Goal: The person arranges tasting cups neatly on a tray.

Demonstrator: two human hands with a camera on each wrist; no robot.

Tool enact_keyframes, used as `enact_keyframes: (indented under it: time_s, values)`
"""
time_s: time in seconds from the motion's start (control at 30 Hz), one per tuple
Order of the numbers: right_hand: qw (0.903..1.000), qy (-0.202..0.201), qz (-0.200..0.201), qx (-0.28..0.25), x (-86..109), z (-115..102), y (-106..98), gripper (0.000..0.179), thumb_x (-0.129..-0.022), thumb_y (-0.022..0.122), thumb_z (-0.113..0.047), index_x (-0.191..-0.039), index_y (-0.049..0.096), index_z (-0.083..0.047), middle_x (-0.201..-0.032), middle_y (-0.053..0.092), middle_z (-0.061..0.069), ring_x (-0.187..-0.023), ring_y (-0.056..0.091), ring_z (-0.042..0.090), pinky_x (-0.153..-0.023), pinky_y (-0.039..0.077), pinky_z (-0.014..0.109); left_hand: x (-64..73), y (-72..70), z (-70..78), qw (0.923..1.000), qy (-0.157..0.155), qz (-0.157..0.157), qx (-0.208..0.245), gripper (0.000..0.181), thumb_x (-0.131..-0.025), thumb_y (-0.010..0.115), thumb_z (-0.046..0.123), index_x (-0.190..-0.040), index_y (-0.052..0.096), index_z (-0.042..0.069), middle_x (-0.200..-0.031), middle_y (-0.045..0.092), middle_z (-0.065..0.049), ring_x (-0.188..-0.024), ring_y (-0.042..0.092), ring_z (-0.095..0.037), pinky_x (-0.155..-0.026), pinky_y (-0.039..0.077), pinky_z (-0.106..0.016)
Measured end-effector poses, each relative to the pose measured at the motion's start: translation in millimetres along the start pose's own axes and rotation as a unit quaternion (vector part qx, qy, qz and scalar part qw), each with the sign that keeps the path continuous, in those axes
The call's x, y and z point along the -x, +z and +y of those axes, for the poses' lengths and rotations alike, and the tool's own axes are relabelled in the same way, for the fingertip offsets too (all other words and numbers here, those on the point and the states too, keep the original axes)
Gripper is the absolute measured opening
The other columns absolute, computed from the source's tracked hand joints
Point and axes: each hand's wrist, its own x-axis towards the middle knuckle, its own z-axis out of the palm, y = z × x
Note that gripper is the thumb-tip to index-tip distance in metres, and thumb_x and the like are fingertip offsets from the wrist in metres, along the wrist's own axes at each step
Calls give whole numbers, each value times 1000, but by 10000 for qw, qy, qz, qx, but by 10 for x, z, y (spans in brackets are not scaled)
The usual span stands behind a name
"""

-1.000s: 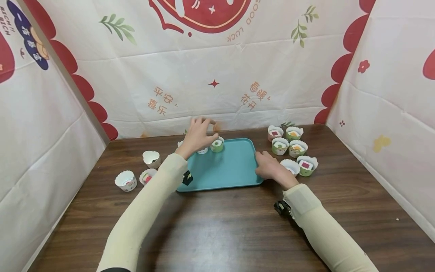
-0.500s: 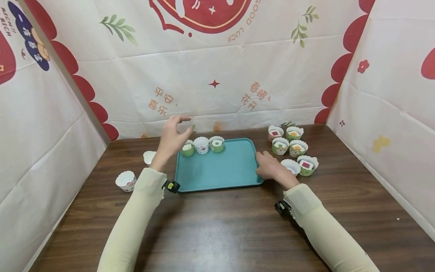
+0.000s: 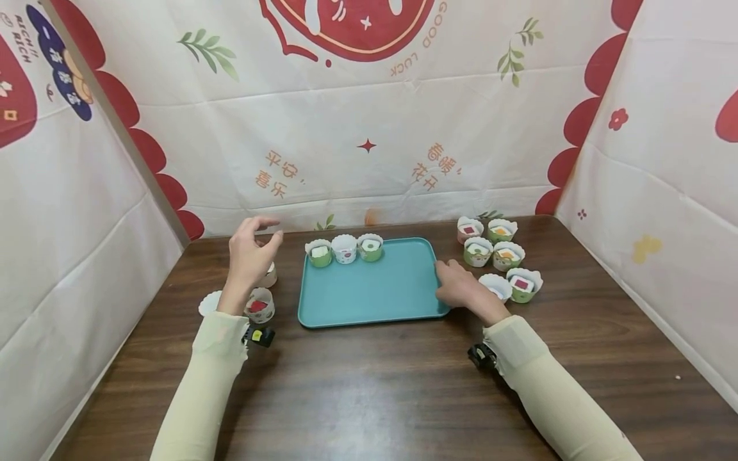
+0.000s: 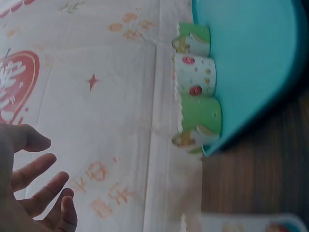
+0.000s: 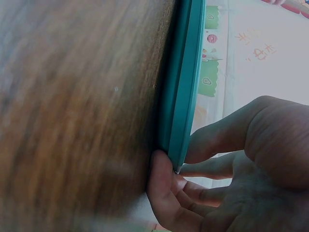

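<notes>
The L hand (image 3: 249, 251) hangs over the L side of the dark brown wood-grain tabletop (image 3: 357, 390), fingers loosely curved, thumb apart, nothing in its grip. R hand (image 3: 459, 285) pinches the R edge of the flat teal rectangular tray (image 3: 369, 296), nr the near R corner: thumb on the upper side, a finger on the lower. Tray's in the tabletop's rear half, approx. centre. On it, from the far L corner along the far edge, side by side: a green paper cup w/ white contents (image 3: 319, 258), a white spotted paper cup (image 3: 344, 253), a second green paper cup (image 3: 370, 253).

Nr the L hand, on the tabletop: a scalloped white paper cup (image 3: 208, 304) half behind the arm, a pale paper cup w/ red contents (image 3: 261, 314), & a third pale cup (image 3: 268, 277), mostly hidden. Toward the far R corner: a cluster of six frilled paper cups (image 3: 478, 258).

Imo, best keep the R pinch firm so the tray can't skid. Any cup: take it low & lightly, bc thin paper prob. dents; hold it level; clear its neighbours.
</notes>
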Motion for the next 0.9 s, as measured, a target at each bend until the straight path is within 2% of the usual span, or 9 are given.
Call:
enact_keyframes:
  time_s: [0.07, 0.17, 0.3, 0.43, 0.67, 0.9]
  values:
    - [10000, -7, -1, 11, 4, 9, -8, 68, -94, 54, -5, -155, 30, 13, -151, 37, 39, -127, 49, 44, -99, 49, 57, -2, -43, -46, 9998, -72, -142, -141, 30, -96, 69, 20, -123, 70, 7, -127, 64, -15, -121, 59, -31, -86, 55, -41]
    - [10000, -7, -4, -17, 3, 14, -17, 69, -93, 53, -5, -155, 30, 13, -152, 37, 39, -127, 48, 45, -100, 48, 57, -2, -120, -113, 9968, -139, -597, -521, 36, -96, 69, 24, -127, 67, 4, -132, 61, -18, -126, 56, -37, -99, 52, -54]
    - [10000, 36, -37, -33, -8, 9, -3, 69, -93, 53, -5, -155, 30, 12, -152, 37, 38, -127, 49, 44, -101, 49, 56, 11, -221, -222, 9843, -287, -1334, -1119, 49, -97, 70, 28, -136, 59, 1, -140, 55, -25, -134, 48, -45, -111, 39, -65]
    - [10000, 43, -36, 19, -11, 2, 1, 69, -93, 53, -5, -155, 30, 12, -152, 37, 38, -126, 50, 43, -100, 49, 56, 15, -280, -342, 9721, -628, -1777, -1399, 61, -96, 70, 33, -145, 51, 2, -149, 46, -29, -140, 37, -51, -114, 33, -67]
    - [10000, 11, -30, 27, -15, 19, 0, 68, -94, 53, -6, -155, 30, 12, -152, 37, 38, -127, 49, 43, -102, 49, 57, 41, -292, -503, 9551, -1147, -2259, -1536, 78, -93, 70, 38, -156, 38, 5, -155, 34, -32, -143, 31, -53, -113, 36, -70]
    - [10000, 46, -43, -26, -17, 21, 8, 69, -93, 53, -6, -155, 30, 11, -152, 38, 38, -123, 50, 42, -99, 50, 55, 57, -276, -582, 9414, -1202, -2689, -1644, 89, -92, 72, 41, -161, 29, 4, -157, 32, -33, -142, 35, -52, -111, 38, -71]
